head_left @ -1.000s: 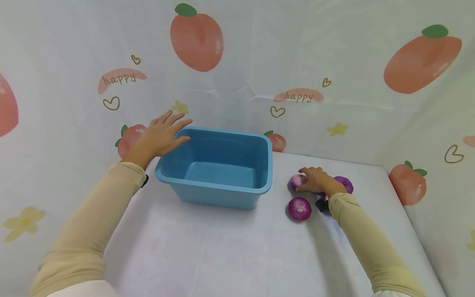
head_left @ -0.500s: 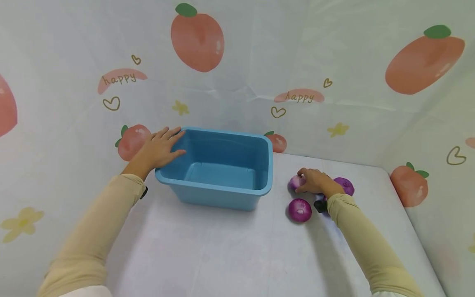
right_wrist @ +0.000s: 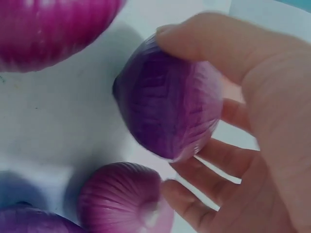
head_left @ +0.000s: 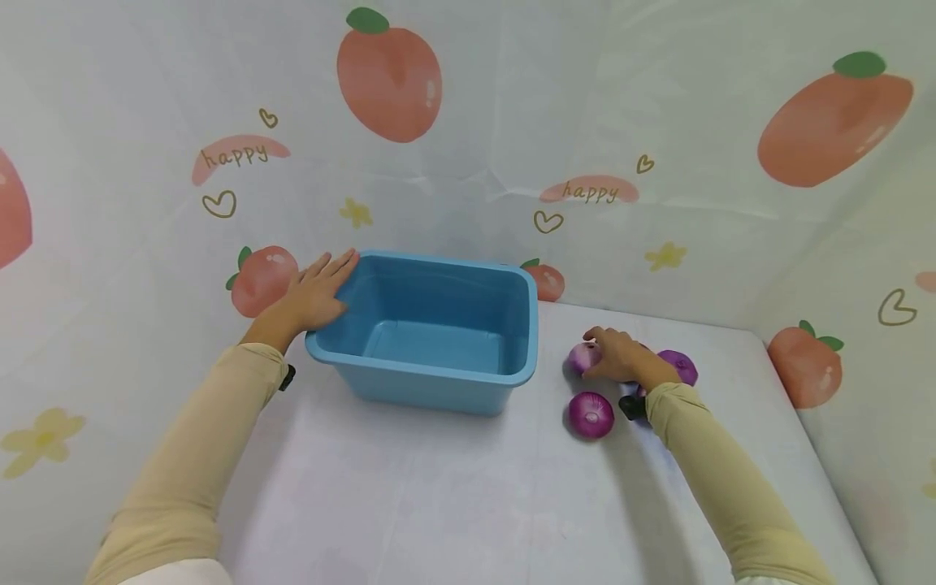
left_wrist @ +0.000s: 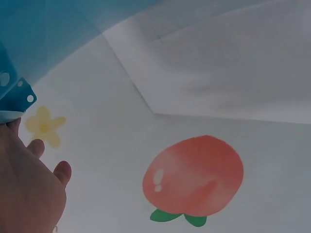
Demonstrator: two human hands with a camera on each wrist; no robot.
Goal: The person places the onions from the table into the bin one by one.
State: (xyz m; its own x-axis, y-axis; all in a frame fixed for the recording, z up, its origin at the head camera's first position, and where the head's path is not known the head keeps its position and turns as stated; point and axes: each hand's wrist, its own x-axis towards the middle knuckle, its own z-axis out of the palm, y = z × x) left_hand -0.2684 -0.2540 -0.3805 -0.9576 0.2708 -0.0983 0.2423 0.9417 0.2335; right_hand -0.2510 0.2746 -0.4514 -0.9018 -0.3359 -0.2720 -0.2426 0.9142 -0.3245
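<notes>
Where a white sheet printed with orange-red fruits and the word "happy" backs a white-topped table, a person's left arm reaches in at the left in a beige sleeve. The left hand rests on the left rim of a light-blue rectangular plastic tub, its fingers extended near the tub's back left corner and its thumb over the inside. The tub stands upright near the table's back edge.

To the tub's right, well short of the table's right edge, a round purple onion with a pale pinkish side sits in the grip of the right hand, thumb on one side and fingers on the other. A glossy magenta onion lies just in front of it. A ribbed pinkish-purple onion, largely hidden from the head view by the right wrist, lies close to the little finger; contact is unclear. Furthest right, nearest the table's back right corner, lies a deep-violet onion.
</notes>
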